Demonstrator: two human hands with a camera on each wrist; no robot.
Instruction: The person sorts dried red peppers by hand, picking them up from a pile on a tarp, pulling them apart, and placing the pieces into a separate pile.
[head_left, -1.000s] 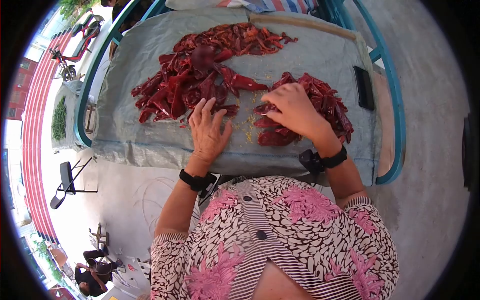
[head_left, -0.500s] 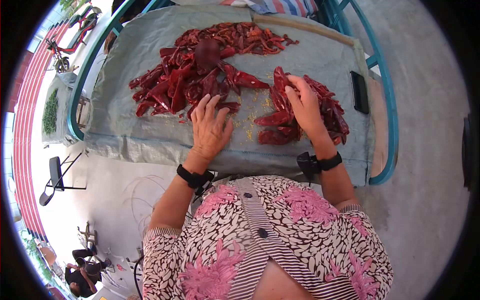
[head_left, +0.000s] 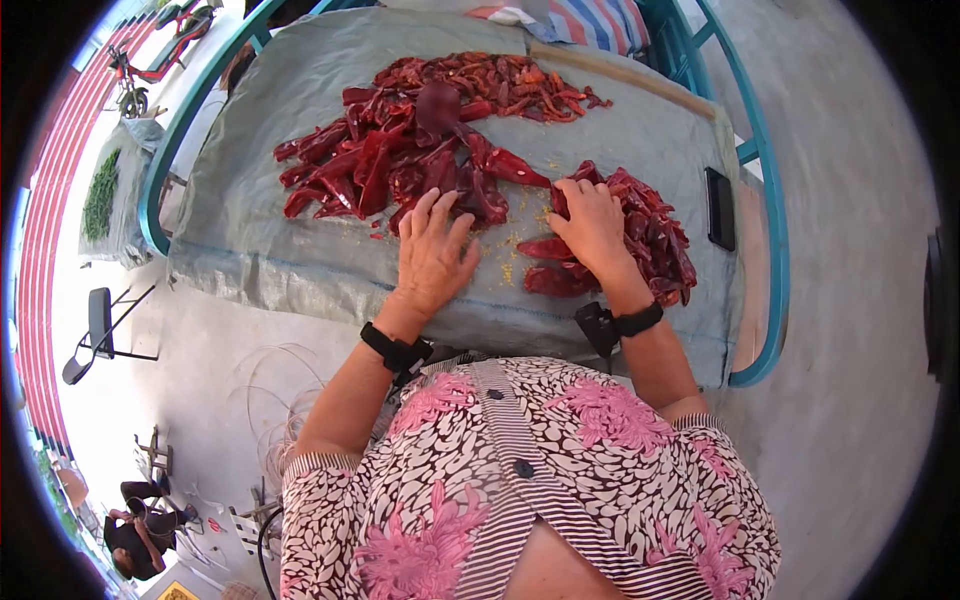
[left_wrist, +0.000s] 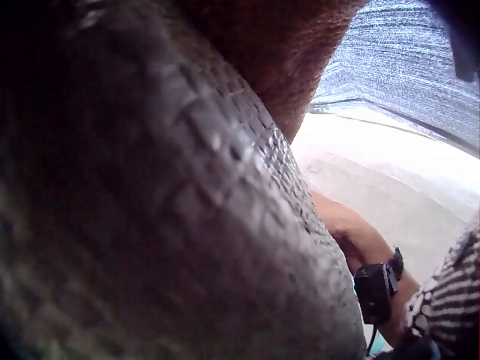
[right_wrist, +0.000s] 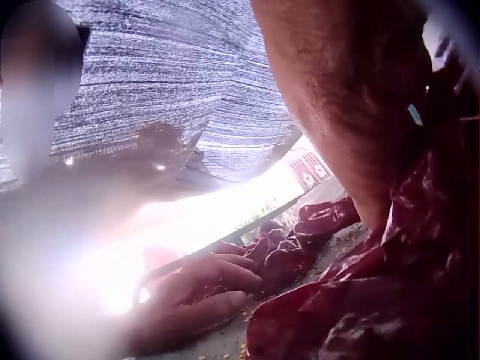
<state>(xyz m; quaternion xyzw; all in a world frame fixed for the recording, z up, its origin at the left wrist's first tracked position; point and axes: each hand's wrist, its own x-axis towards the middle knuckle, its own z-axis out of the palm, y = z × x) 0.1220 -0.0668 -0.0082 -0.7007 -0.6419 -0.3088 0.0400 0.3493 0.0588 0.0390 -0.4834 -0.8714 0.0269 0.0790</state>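
Two heaps of dried red chili peppers lie on a grey-green woven sheet (head_left: 260,250) in the head view. My left hand (head_left: 433,255) rests at the near edge of the larger left heap (head_left: 375,165), fingers spread and relaxed, with the fingertips on the peppers there. On the smaller right heap (head_left: 655,225), my right hand (head_left: 592,225) has its thumb and fingers bent around a chili pepper (head_left: 557,204); its fingertips are partly hidden. Glossy peppers (right_wrist: 352,311) lie close under the right hand in the right wrist view, with the left hand (right_wrist: 202,292) beyond them. Dark sheeting fills most of the left wrist view.
Smaller, more orange peppers (head_left: 540,85) lie at the back. Yellow seeds (head_left: 508,245) are scattered between the heaps. A black phone (head_left: 719,208) lies near the right edge, inside a teal metal frame (head_left: 770,270). A striped bag (head_left: 600,25) sits behind.
My right hand lifted slightly and turned over the right heap, then came down with thumb and fingers at its left side. The left hand has stayed by the left heap. The view has shifted slightly.
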